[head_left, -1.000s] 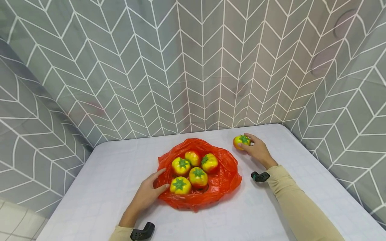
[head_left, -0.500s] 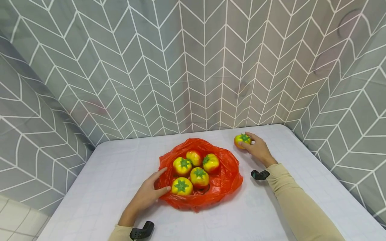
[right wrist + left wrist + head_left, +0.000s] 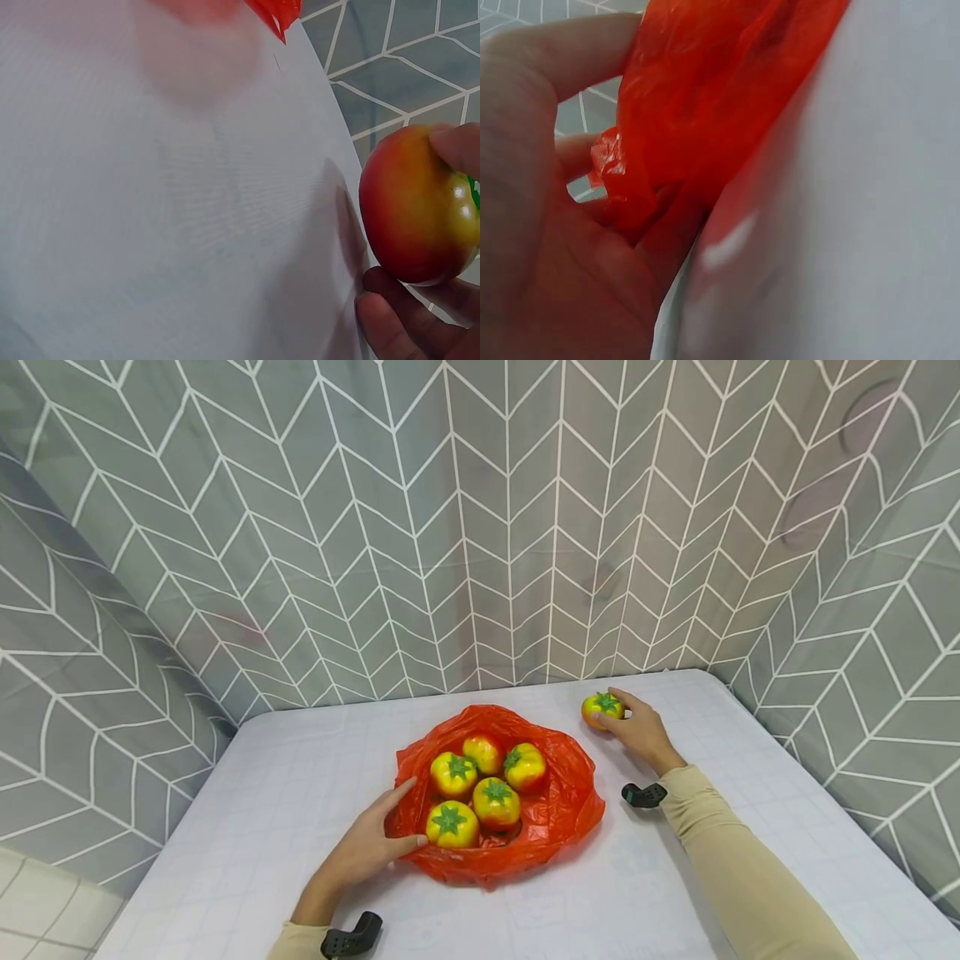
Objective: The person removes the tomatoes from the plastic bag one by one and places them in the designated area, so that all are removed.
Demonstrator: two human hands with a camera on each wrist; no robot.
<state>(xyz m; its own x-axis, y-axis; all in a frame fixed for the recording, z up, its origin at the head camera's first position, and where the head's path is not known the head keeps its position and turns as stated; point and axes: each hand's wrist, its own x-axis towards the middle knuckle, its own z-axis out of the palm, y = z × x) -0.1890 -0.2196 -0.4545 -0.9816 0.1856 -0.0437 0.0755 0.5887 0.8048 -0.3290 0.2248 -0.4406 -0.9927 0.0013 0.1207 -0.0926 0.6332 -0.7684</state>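
Tomato [image 3: 411,214] in right hand's grip [image 3: 641,727], left hand [image 3: 367,843] spread against bag [image 3: 561,810] — tomatoes inside [image 3: 495,808], head view only

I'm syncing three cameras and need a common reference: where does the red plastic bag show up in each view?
Head: the red bag lies open just below the picture's middle.
Left wrist: the red bag fills the upper middle.
Right wrist: only a little of the red bag shows, at the top edge, its tip right of centre.
Shared landmark: the grey backdrop with white lines.
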